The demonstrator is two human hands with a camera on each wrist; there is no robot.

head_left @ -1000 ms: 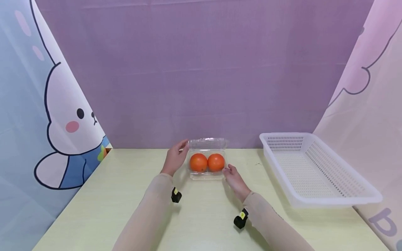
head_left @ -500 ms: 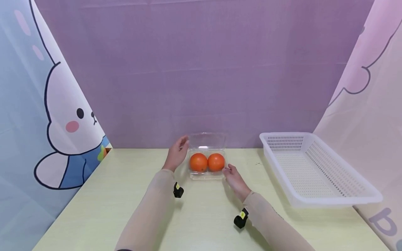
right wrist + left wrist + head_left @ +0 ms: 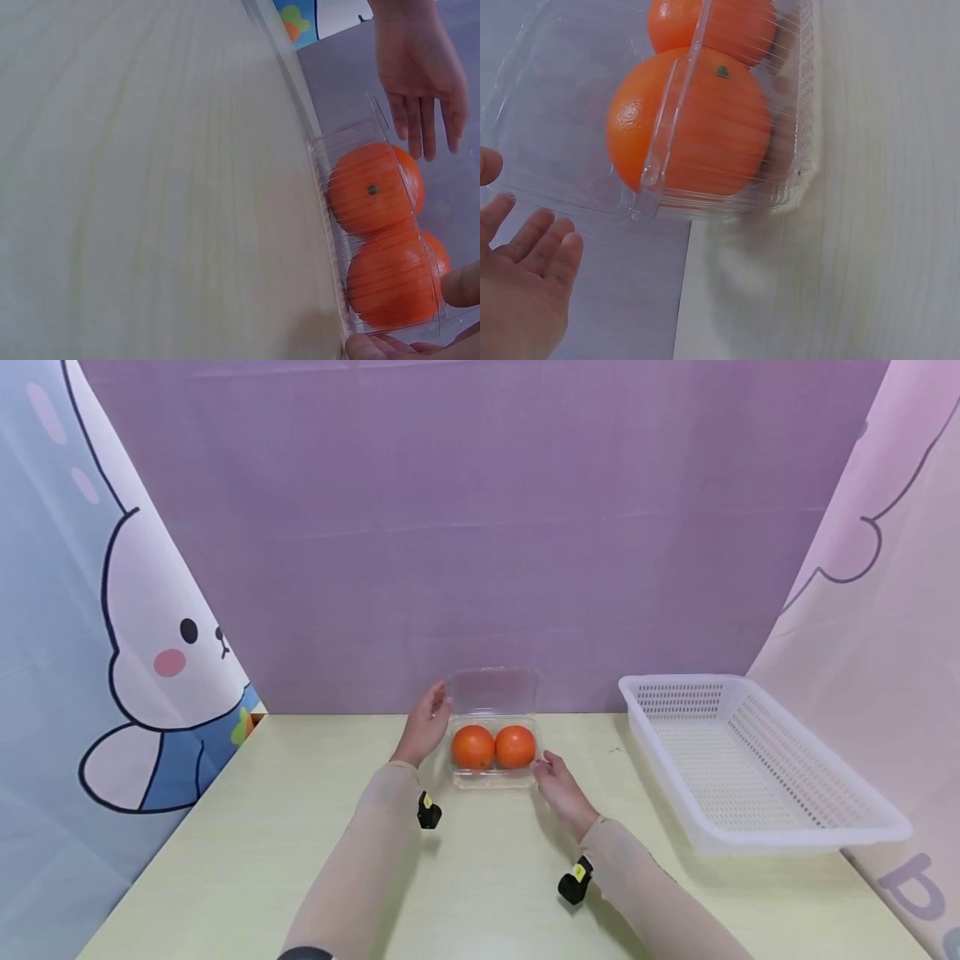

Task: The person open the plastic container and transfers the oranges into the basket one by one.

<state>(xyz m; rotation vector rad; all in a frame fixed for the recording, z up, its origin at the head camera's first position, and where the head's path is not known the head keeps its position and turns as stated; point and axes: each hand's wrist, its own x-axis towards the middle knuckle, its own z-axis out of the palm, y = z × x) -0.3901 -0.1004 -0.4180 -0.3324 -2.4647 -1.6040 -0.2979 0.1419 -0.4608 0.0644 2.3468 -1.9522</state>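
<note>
Two oranges, a left one (image 3: 472, 747) and a right one (image 3: 515, 747), sit side by side in a clear plastic clamshell container (image 3: 491, 782) on the table. Its transparent lid (image 3: 493, 690) stands raised at the back. My right hand (image 3: 564, 795) grips the container's right end; in the right wrist view the thumb (image 3: 460, 286) lies at the rim and fingers curl below. Beside the lid's left edge is my left hand (image 3: 423, 725). In the left wrist view that hand (image 3: 525, 289) has fairly straight fingers near the lid's corner; whether they touch it is unclear.
A white perforated plastic basket (image 3: 757, 768) stands on the right of the table (image 3: 480, 877). Behind the table hangs a purple cloth (image 3: 480, 543), close to the raised lid. A rabbit-patterned cloth (image 3: 150, 652) covers the left side.
The lid has swung up and now stands taller behind the oranges. My left hand has moved slightly up along its edge. My right hand and the container's base stay in place.
</note>
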